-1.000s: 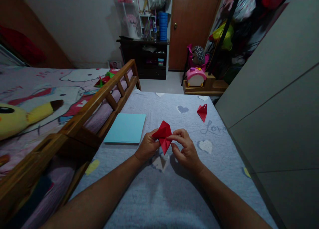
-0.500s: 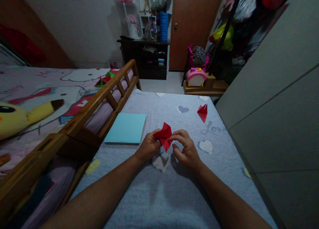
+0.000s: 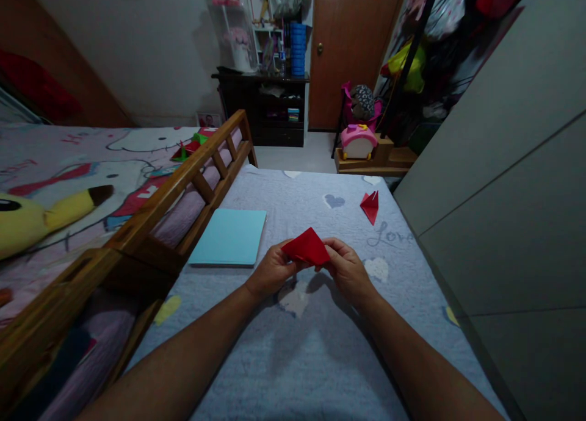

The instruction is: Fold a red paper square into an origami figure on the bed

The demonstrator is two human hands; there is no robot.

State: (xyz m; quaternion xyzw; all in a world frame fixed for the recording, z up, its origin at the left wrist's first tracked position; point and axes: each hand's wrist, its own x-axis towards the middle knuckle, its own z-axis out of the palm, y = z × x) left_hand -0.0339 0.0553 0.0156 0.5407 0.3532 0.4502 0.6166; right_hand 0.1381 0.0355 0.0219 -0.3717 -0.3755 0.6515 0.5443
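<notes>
A folded red paper [image 3: 307, 246] is held above the bed between both hands, its top corner pointing away from me. My left hand [image 3: 273, 268] pinches its left corner with thumb and fingers. On the opposite corner my right hand [image 3: 347, 267] is closed in a pinch too. The underside of the paper is hidden from me. Farther off to the right lies another folded red paper piece [image 3: 370, 207], apart from both hands. Left of my left hand is a stack of light blue square paper [image 3: 229, 238], flat on the bedsheet.
The patterned blue bedsheet [image 3: 293, 360] spreads beneath my arms. A wooden bed rail [image 3: 183, 186] runs along the left, with a yellow plush toy [image 3: 41, 226] beyond it. A grey cabinet [image 3: 503, 226] borders the right side. Past the bed stand a dark shelf [image 3: 260, 113] and a pink toy case [image 3: 358, 141].
The red paper has gone from an open, several-pointed form to a flatter triangular shape facing me. My right hand has closed from loosely spread fingers to a pinch on its right corner.
</notes>
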